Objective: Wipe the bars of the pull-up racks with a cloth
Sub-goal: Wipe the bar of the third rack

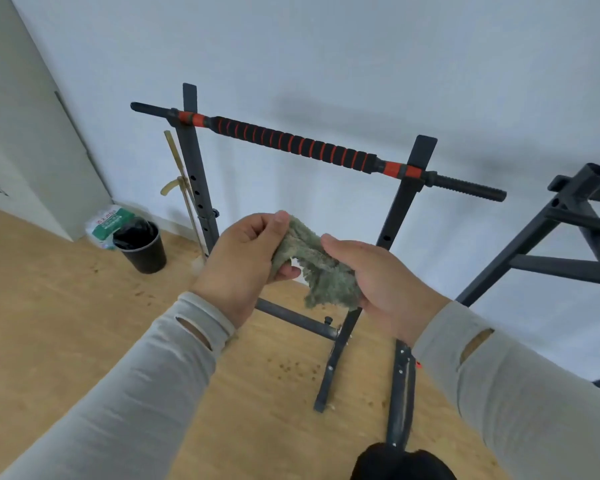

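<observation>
left hand (pixel 238 263): grip closed on one end of the cloth (pixel 317 268), thumb on top, fingers curled under it.
right hand (pixel 381 285): grip closed on the other end, thumb over the top edge, fingers wrapped beneath.
cloth: grey-green, fuzzy, bunched and stretched between both hands, held in the air in front of the rack, touching no bar.
pull-up rack (pixel 404 209): dark metal frame just behind the hands, two perforated uprights, low crossbar (pixel 297 318) between them near the floor.
top bar (pixel 293 142): lies across both uprights, tilted down to the right in the picture, black foam with red spiral stripes in the middle, red collars at each upright, bare dark ends sticking out past them.
second rack (pixel 568 230): dark frame at right, partly cut off by the edge, well apart from the cloth.
bin (pixel 142 249): black bucket with black liner by the wall at left, green-and-white bag (pixel 106 223) just beside it.
floor (pixel 49 323): light wood, small dark specks near the rack feet.
sleeves (pixel 125 393): light grey, slit near each cuff.
</observation>
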